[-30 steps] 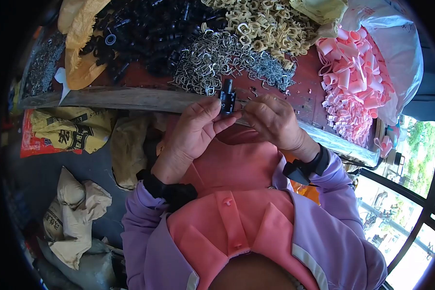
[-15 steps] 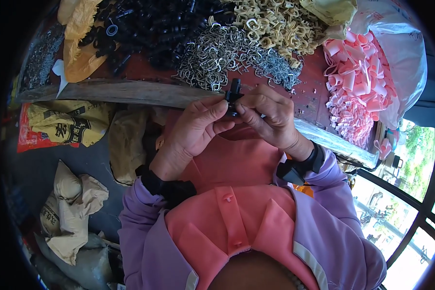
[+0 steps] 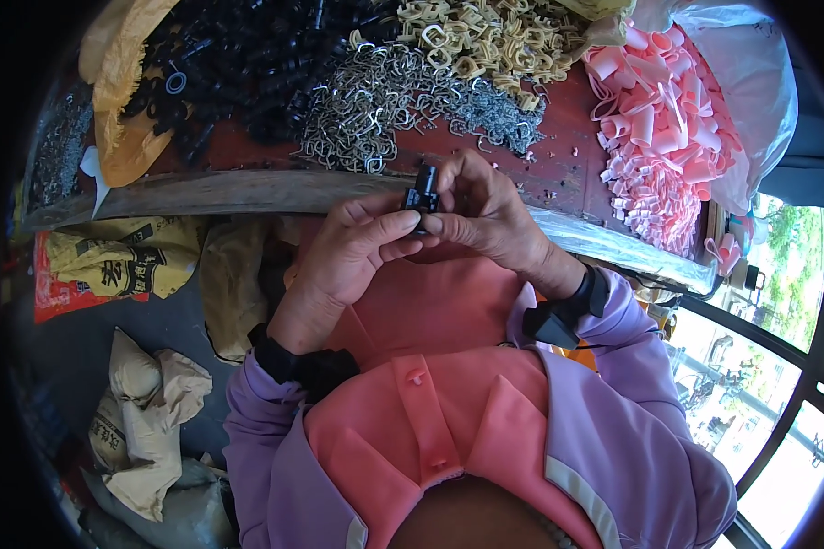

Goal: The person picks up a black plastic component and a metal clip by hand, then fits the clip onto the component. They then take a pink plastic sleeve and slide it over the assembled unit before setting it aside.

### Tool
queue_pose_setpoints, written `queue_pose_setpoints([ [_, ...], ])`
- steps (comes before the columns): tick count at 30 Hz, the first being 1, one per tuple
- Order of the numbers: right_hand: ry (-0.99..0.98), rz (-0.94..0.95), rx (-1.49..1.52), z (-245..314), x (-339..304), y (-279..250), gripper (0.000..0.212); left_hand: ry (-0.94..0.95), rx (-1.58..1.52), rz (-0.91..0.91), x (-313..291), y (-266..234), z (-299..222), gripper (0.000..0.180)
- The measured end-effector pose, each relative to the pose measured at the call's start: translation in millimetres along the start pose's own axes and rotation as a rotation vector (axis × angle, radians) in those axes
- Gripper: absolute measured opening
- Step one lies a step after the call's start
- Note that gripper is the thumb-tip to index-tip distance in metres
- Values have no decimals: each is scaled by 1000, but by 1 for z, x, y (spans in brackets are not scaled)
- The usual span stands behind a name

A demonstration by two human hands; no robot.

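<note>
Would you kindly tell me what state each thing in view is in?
Left hand: shut on the black part
Right hand: fingers bent beside the black part, exact grip unclear
Black part: held, roughly upright
Black pieces: heaped loose
Metal clips: heaped loose
Beige pieces: heaped loose
Pink pieces: heaped, many curled
Yellow bag: wrinkled
Clear plastic bag: wrinkled

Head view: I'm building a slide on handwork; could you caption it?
Left hand and right hand hold a black part beside a red table bearing metal clips and pink pieces.
</note>
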State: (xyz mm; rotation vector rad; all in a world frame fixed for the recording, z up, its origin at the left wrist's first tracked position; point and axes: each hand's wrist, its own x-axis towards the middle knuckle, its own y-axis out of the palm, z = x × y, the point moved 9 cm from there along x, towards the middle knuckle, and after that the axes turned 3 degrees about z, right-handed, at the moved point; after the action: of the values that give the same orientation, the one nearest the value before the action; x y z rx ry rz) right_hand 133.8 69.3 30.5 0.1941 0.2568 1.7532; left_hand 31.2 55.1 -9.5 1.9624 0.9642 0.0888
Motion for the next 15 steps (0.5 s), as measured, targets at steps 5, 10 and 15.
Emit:
queue_pose_setpoints([
  [5,-58,-150,-909,37,20,-66,15,-23,-8,-9,-3,-9,-2,20],
  [10,-375,-187,-1438,52,39,-107,15,-11,-20,-14,0,-7,0,20],
  [15,91,-275,-449,21,29,-145,15,22,-33,-20,2,-10,-5,20],
])
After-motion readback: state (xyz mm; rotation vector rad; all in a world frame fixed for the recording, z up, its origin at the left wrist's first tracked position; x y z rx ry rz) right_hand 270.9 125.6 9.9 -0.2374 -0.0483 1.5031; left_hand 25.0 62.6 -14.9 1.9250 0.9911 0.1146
